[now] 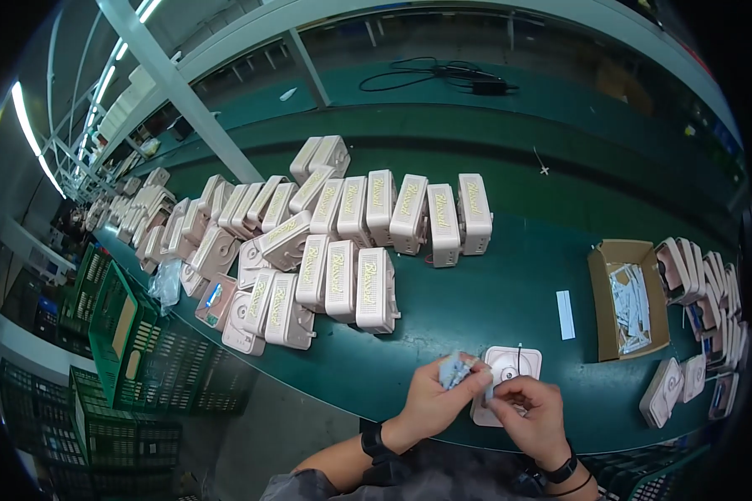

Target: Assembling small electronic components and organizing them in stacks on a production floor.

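My left hand [426,402] is closed around a bunch of small light blue pieces [454,371], too blurred to name more exactly. Close beside it, my right hand [539,420] pinches with thumb and forefinger; what it grips is mostly hidden, perhaps a bluish sliver between the two hands. Beneath both hands, a pale pink plastic housing part [528,361] lies on the green table, its round recess facing up. A short dark wire stands up from the recess. The fingers cover the part's left and lower areas.
Rows of pale pink cased units [376,288] stand to the left. A cardboard box [597,305] of white strips is on the right, beside a white strip [566,315] and more pink housings [663,392]. Green crates [209,380] stand below left. A black cable [426,71] lies at the back.
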Demonstrator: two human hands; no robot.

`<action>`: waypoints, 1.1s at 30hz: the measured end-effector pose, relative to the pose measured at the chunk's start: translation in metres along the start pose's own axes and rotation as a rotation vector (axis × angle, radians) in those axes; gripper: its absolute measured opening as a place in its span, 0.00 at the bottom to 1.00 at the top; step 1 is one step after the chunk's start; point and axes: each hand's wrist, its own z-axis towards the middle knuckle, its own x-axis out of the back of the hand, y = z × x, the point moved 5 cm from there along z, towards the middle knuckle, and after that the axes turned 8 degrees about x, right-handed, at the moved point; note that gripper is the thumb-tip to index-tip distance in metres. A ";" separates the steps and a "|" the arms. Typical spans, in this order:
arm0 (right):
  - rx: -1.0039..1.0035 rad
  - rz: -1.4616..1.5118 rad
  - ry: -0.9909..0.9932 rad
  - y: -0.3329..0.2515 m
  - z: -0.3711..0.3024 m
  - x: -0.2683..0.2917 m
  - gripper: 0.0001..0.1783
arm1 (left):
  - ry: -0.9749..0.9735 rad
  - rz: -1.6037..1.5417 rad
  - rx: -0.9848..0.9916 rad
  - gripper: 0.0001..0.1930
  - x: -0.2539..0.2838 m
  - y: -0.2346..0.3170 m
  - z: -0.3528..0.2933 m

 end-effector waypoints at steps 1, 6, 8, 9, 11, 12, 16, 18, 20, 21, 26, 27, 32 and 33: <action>0.006 0.004 -0.010 -0.003 0.001 -0.001 0.07 | 0.011 0.001 -0.006 0.07 0.002 0.001 -0.002; 0.078 0.064 0.089 -0.018 0.010 0.006 0.04 | -0.154 0.237 0.027 0.09 -0.001 0.011 -0.014; 0.053 0.025 0.018 -0.015 0.009 0.007 0.03 | -0.252 0.410 0.112 0.11 -0.004 0.012 -0.016; 0.047 0.026 0.017 -0.015 0.008 0.006 0.03 | -0.252 0.408 0.118 0.11 -0.003 0.010 -0.017; 0.050 -0.019 0.015 -0.017 0.003 0.005 0.04 | -0.212 0.417 0.158 0.09 -0.003 0.002 -0.019; 0.047 -0.044 0.021 -0.017 -0.001 0.006 0.04 | -0.200 0.422 0.181 0.08 -0.004 -0.002 -0.020; 0.055 0.027 0.055 -0.003 -0.004 0.008 0.03 | -0.140 0.384 0.079 0.08 -0.003 -0.010 -0.017; 0.071 0.083 0.077 -0.003 -0.002 0.006 0.03 | -0.128 0.355 0.098 0.08 -0.004 -0.009 -0.018; 0.035 0.055 -0.044 -0.013 0.006 0.008 0.03 | -0.115 0.321 0.132 0.08 -0.004 -0.009 -0.019; -0.011 0.048 0.007 -0.008 0.003 0.010 0.03 | -0.092 0.312 0.115 0.07 -0.001 -0.007 -0.018; 0.130 -0.054 0.100 0.006 -0.006 0.006 0.02 | -0.066 0.379 -0.029 0.06 -0.009 -0.013 -0.012; 0.157 -0.085 0.133 0.006 -0.009 0.007 0.02 | -0.080 0.376 -0.019 0.06 -0.011 -0.016 -0.013; 0.119 -0.003 0.121 0.013 -0.021 0.005 0.03 | -0.083 0.400 -0.098 0.06 -0.017 -0.017 -0.020; 0.140 -0.018 0.132 0.011 -0.020 0.005 0.03 | -0.089 0.408 -0.125 0.06 -0.019 -0.015 -0.019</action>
